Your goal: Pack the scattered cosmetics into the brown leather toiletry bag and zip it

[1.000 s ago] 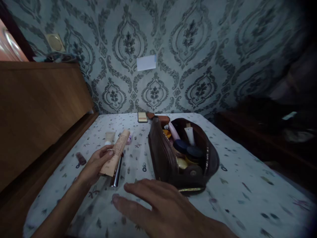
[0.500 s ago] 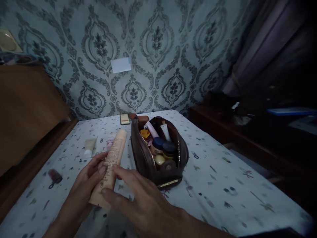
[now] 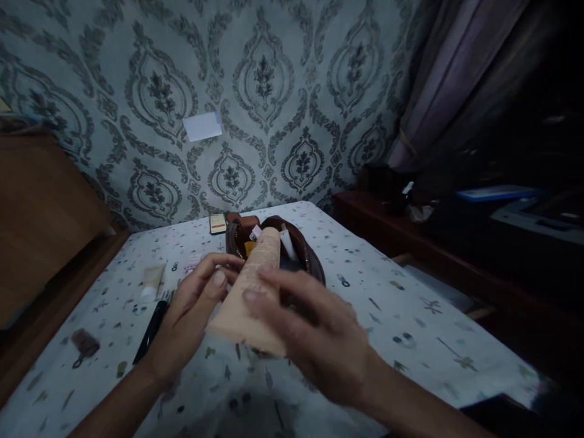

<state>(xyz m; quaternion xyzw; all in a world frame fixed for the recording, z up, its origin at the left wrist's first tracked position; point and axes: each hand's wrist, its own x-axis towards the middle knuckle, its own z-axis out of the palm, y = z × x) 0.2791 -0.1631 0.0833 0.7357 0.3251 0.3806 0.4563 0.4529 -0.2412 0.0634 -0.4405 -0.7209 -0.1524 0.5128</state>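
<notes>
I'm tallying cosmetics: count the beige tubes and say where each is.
2: the large tube between the left hand and right hand, and the small tube on the patterned cloth. The bag may hide more.

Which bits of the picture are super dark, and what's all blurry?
Head view: dim overall, nearly black along much of the right edge; same head view: the tube and right hand look smeared, the tube's print unreadable; head view again: the wallpaper pattern is clearer.
</notes>
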